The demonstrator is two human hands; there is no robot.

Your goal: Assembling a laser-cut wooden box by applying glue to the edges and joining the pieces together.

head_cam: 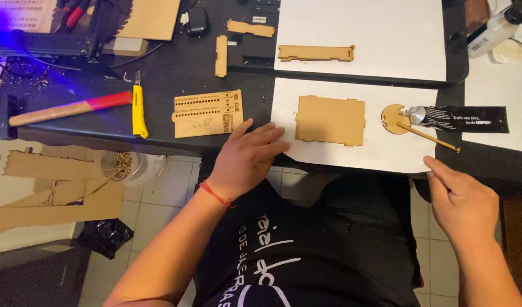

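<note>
One wooden panel (330, 120), two hands.

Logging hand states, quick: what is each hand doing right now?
Left hand: open, flat on the white paper sheet, holding nothing.
Right hand: loosely curled, fingertip at the sheet's corner, holding nothing.
</note>
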